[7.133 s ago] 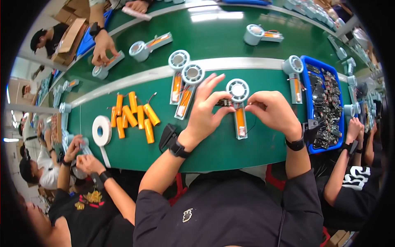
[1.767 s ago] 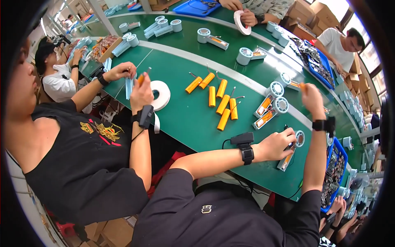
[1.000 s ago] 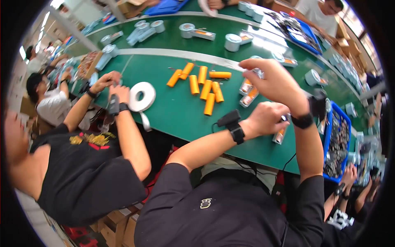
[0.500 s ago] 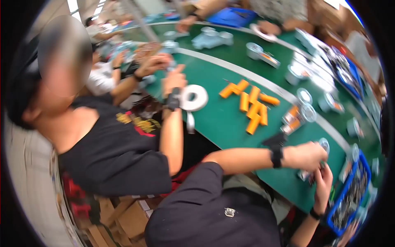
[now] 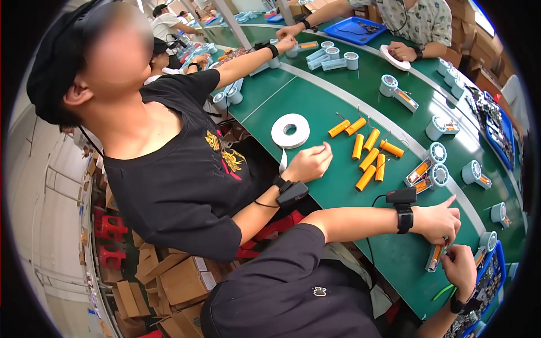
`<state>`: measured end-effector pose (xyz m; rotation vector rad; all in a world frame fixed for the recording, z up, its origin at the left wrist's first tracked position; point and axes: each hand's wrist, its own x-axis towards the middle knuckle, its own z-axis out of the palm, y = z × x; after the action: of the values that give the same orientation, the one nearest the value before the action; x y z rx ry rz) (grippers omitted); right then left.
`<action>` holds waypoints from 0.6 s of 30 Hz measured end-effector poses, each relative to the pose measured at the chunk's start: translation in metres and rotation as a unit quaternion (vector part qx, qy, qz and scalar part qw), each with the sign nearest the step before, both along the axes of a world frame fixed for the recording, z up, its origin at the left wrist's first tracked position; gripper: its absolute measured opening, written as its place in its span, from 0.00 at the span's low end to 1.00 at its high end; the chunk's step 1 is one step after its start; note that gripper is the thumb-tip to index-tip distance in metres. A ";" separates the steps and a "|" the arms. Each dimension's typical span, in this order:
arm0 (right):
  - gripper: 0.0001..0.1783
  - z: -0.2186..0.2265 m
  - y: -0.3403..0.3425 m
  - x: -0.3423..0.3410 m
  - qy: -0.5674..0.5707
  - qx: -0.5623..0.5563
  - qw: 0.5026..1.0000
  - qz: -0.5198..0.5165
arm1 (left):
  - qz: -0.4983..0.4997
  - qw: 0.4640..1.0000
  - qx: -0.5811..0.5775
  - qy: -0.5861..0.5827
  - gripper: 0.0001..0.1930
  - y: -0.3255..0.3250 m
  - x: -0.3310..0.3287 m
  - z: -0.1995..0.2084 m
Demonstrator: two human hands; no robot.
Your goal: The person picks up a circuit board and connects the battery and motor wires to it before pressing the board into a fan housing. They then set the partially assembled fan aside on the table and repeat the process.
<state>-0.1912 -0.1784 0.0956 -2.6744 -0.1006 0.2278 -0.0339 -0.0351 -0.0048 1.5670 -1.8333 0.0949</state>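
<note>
An open light-blue fan handle [image 5: 433, 258] is at the right side of the green table, with orange and small electronic parts showing inside. My left hand [image 5: 438, 221] bends over its upper end, thumb and fingers closed on it and the index finger stretched out. From below, my right hand [image 5: 461, 269] pinches the handle's side near the small parts. Whatever lies under the left palm is hidden. Just beyond my left hand are two open fan bodies [image 5: 438, 175] with round grilled heads. Several orange wired battery cells [image 5: 369, 159] lie farther left.
A white tape roll [image 5: 290, 130] lies beside a co-worker's hand [image 5: 310, 161] on my left. Several fans [image 5: 389, 85] stand along the curved line beyond the pale strip. A blue tray [image 5: 496, 265] of small metal parts sits at my right; cardboard boxes [image 5: 186, 281] are on the floor.
The view has shifted and sharpened. My hands remain together, with the fan handle showing more clearly below them. The co-worker's hands have parted: one reaches to the far line, the other is near the tape.
</note>
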 end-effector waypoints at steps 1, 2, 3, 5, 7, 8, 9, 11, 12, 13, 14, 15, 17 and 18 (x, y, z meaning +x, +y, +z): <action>0.10 -0.002 -0.005 -0.002 -0.028 -0.079 0.994 0.066 | 0.017 0.999 -0.031 0.004 0.08 0.003 -0.002 0.001; 0.10 -0.007 -0.008 -0.003 -0.027 -0.078 0.995 0.063 | 0.014 0.999 -0.030 0.004 0.08 0.001 -0.003 -0.001; 0.10 -0.013 -0.010 -0.006 -0.029 -0.065 0.997 0.041 | 0.017 0.997 -0.069 0.005 0.07 -0.001 -0.004 -0.004; 0.12 -0.021 -0.009 -0.008 -0.031 -0.038 0.999 -0.003 | 0.025 0.989 -0.146 0.009 0.06 -0.005 -0.007 -0.010; 0.11 -0.018 -0.002 -0.005 -0.002 0.014 0.999 -0.040 | 0.016 0.990 -0.138 0.021 0.05 -0.006 -0.007 -0.016; 0.11 -0.013 0.004 -0.002 0.028 0.066 0.995 -0.073 | 0.010 0.991 -0.130 0.034 0.04 -0.007 -0.008 -0.017; 0.11 -0.011 0.006 -0.001 0.058 0.118 0.986 -0.106 | 0.005 0.991 -0.122 0.046 0.03 -0.007 -0.009 -0.017; 0.10 -0.015 0.006 -0.001 0.053 0.134 0.984 -0.101 | -0.004 0.992 -0.117 0.051 0.03 -0.004 -0.010 -0.014; 0.10 -0.018 0.008 -0.002 0.048 0.148 0.983 -0.094 | -0.010 0.992 -0.113 0.055 0.03 0.001 -0.010 -0.009; 0.10 -0.020 0.008 -0.002 0.043 0.163 0.982 -0.087 | -0.016 0.992 -0.109 0.060 0.03 0.003 -0.011 -0.006; 0.10 -0.024 0.007 -0.002 0.043 0.165 0.981 -0.087 | -0.017 0.992 -0.107 0.060 0.03 0.002 -0.011 -0.009; 0.10 -0.029 0.003 -0.003 0.049 0.187 0.976 -0.100 | -0.009 0.992 -0.112 0.050 0.02 0.000 -0.011 -0.012; 0.10 -0.035 0.000 -0.004 0.061 0.231 0.963 -0.122 | 0.008 0.992 -0.122 0.032 0.02 -0.002 -0.013 -0.015; 0.10 -0.034 0.000 -0.004 0.062 0.233 0.963 -0.121 | 0.010 0.992 -0.120 0.032 0.02 -0.002 -0.013 -0.014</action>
<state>-0.1950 -0.1784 0.0615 -2.1714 0.1902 0.2559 -0.0468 -0.0367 -0.0193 1.4039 -1.6890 0.2605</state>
